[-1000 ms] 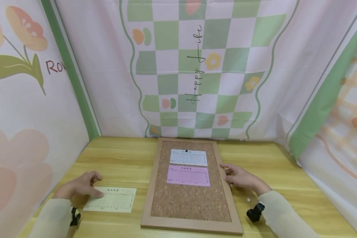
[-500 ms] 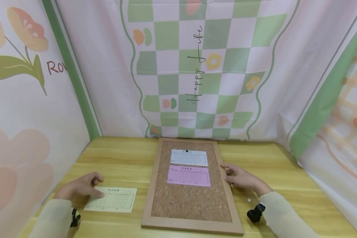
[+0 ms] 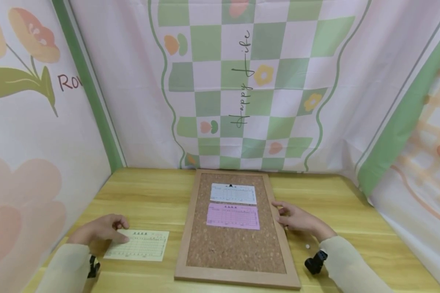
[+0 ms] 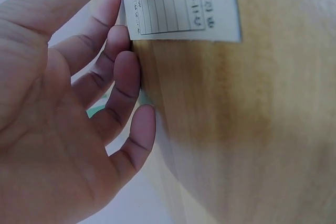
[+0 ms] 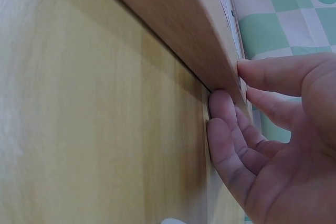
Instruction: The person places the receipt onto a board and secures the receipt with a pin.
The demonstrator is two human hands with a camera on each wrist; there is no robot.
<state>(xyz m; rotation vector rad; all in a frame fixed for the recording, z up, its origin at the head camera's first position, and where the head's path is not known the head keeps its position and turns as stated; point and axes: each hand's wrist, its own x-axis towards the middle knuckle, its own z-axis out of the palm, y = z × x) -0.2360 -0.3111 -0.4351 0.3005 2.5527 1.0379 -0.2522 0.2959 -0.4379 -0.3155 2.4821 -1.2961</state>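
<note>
A pale yellow printed slip (image 3: 137,246) lies on the table, left of a wood-framed cork board (image 3: 238,250). My left hand (image 3: 99,231) rests at the slip's upper left corner. Its thumb lies on the paper; the other fingers bend loosely beyond the edge. The left wrist view shows those fingertips beside the slip (image 4: 173,9). My right hand (image 3: 298,219) touches the board's right side. In the right wrist view its fingertips rest against the wooden frame (image 5: 178,24), the lower ones near the tabletop. A light blue slip (image 3: 232,194) and a pink slip (image 3: 232,217) lie on the cork, one below the other.
A small black clip or pin (image 3: 230,185) sits at the blue slip's top edge. On the table (image 3: 157,191), near the right wrist, is a small white round object (image 3: 307,246). Patterned curtains (image 3: 234,101) hang behind the table and at both sides.
My left fingers have shifted slightly down and to the right, bending a little more. The right hand, the board and the slips stay where they were.
</note>
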